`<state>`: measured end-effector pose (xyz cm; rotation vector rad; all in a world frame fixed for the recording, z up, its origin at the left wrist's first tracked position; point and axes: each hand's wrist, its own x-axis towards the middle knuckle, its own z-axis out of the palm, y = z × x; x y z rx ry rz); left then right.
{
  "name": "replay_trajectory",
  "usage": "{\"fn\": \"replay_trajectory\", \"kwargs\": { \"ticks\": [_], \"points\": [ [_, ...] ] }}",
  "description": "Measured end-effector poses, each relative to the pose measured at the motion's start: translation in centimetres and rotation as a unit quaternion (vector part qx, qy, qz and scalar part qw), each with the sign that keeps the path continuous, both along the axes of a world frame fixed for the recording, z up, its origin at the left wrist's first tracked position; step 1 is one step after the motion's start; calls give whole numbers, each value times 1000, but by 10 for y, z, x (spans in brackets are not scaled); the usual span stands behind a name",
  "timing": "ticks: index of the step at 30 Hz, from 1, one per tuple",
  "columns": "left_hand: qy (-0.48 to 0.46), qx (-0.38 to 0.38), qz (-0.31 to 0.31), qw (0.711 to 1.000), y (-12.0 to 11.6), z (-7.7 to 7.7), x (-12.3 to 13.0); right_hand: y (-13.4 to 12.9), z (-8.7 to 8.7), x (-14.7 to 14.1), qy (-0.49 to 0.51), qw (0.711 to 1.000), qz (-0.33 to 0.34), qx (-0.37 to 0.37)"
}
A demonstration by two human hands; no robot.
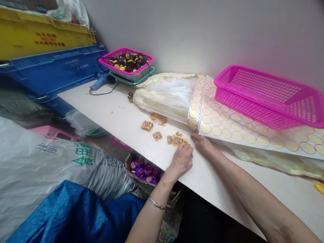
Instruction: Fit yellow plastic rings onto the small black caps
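Observation:
My left hand (183, 159), a bracelet on its wrist, is closed with curled fingertips at a loose pile of small yellow printed packets (176, 139); what it pinches is hidden. Just right of it, my right hand (202, 143) rests on the white table (119, 116), fingers pressed together beside the corner of a sheet of round yellow stickers (236, 127). Whether it holds anything is too small to tell. Farther left lie a single packet (157, 136), a small stack of packets (146, 125) and another spread group (158, 118).
An empty pink basket (257, 99) sits on the sticker sheets. Behind are a basket of dark and yellow pieces (130, 76) and a blue corded tool (102, 81). Yellow scissors (322, 189) lie far right. Below the table edge stands a box of purple items (145, 172).

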<state>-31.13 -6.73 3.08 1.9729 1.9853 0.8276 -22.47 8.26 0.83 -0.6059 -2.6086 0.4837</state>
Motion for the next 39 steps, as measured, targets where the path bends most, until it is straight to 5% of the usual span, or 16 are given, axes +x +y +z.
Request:
{"fn": "replay_trajectory", "kwargs": {
  "ticks": [5, 10, 14, 18, 22, 30, 36, 39],
  "points": [
    [-177, 113, 90, 974, -18, 6, -21, -24, 4, 23, -24, 998, -60, 25],
    [-341, 210, 313, 861, -82, -8, 2, -64, 2, 34, -11, 998, -50, 46],
    [-387, 151, 458, 786, -119, -35, 16, -98, 3, 30, -26, 999, -21, 33],
    [-490, 63, 370, 787, -115, -43, 20, -123, 7, 18, -45, 999, 5, 23],
    [-564, 86, 298, 765, -101, -35, 22, -141, 10, 7, -26, 998, 57, 16],
    [-566, 131, 329, 744, -101, -57, 23, -163, 14, 2, -16, 986, 165, 10],
    [-627, 107, 393, 664, -99, -52, 16, -182, 20, 2, -41, 964, 258, 43],
    [-611, 111, 383, 684, -102, -49, 10, -189, 19, 1, -61, 962, 260, 54]
  ]
}}
